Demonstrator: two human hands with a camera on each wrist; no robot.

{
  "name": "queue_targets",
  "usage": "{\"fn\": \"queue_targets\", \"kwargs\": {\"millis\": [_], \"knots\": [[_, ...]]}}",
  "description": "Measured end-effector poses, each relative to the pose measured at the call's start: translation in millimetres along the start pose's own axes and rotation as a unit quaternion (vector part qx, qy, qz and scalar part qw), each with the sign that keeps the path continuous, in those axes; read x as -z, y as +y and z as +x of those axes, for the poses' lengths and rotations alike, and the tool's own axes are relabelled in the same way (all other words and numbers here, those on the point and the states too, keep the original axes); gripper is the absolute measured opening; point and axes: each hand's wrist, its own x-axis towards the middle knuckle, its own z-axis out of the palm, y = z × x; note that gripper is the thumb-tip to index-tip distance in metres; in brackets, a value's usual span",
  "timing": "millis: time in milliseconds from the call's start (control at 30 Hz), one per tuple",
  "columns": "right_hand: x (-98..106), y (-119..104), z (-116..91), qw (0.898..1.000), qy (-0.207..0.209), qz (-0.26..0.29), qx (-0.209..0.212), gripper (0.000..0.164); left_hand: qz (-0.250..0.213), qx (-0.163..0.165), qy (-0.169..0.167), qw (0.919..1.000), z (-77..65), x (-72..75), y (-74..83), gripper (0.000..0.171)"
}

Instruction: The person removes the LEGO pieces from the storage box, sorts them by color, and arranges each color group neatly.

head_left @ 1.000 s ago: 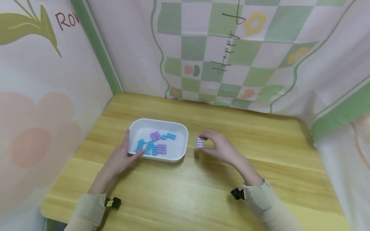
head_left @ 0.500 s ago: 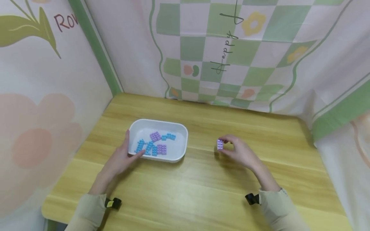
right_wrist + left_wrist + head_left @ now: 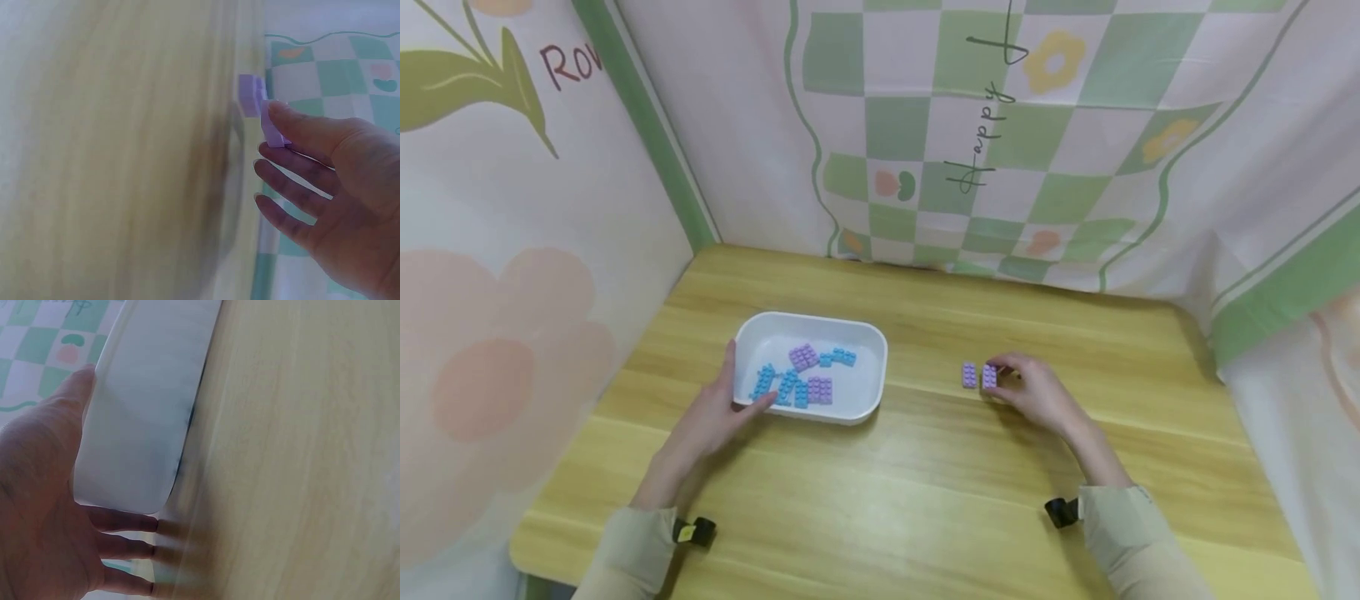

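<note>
A white plastic tray (image 3: 850, 408) stands on the left of the table with blue and purple building bricks inside. At its near left corner my left hand (image 3: 711, 417) holds it, thumb over the front rim and index finger along the left side; the left wrist view shows the other fingers straight under the tray's end (image 3: 125, 456). My right hand (image 3: 1037, 392) pinches a purple building brick (image 3: 989, 376) between thumb and fingertips. Just left of it, a small gap apart, another purple brick (image 3: 969, 375) lies studs up on the table.
The wooden table (image 3: 880, 500) ends at a curtain (image 3: 895, 125) with green checks along the back. More printed cloth (image 3: 572, 208) hangs on the left side. Wrist cameras (image 3: 1062, 512) are strapped near both sleeves.
My right hand has carried purple brick to the right, away from the tray. One purple brick now lies apart on the table, with another still in the fingers. The left hand stays put.
</note>
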Motion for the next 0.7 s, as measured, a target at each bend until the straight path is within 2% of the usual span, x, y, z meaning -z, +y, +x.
{"fn": "queue_targets", "kwargs": {"millis": [200,433,700], "knots": [[-5.1,4.5,2.7,1.000,0.007,-0.015,0.008,0.042,-0.002,-0.001,0.002,1.0000,-0.4,-0.5,0.2,0.122],[-4.3,10.4,1.7,1.000,0.005,-0.027,-0.004,0.043,-0.002,-0.003,-0.003,1.0000,3.5,-3.0,3.4,0.123],[-22.2,38.7,6.7,0.997,0.046,-0.036,0.048,0.047,-0.002,0.009,-0.004,0.9999,-2.4,-1.3,3.4,0.125]]}}
